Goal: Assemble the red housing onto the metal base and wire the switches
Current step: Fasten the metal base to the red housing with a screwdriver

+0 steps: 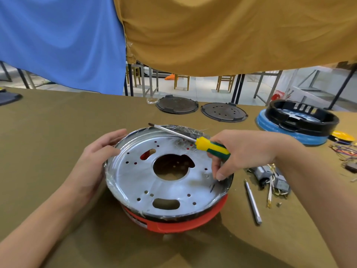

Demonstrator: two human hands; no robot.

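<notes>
The olive-brown cloth-covered bench carries everything. At its centre sits the round silver metal base plate, perforated and film-wrapped, already seated on the red plastic housing, which shows beneath its near rim and through the plate's holes. Judgement: the mating step looks done or nearly so; I see no screws driven in the plate and no wires attached, so fastening and all switch wiring remain.

My left hand rests on the plate's left rim, fingers nearly straight, steadying, grip closed on nothing. My right hand has its grip closed round the yellow-and-green-handled screwdriver, shaft lying across the far rim and pointing away-left; its lower fingers touch the plate near the right rim.

Far right: a black ring on a blue housing. Far edge: two dark round perforated covers, side by side.

Just right of the plate: grey switch parts with pale wires, then a slim grey metal driver bit. A tangle of coloured wires lies at the right edge.

Open room: left and near bench. Right side is crowded; reaches there risk snagging wires.
</notes>
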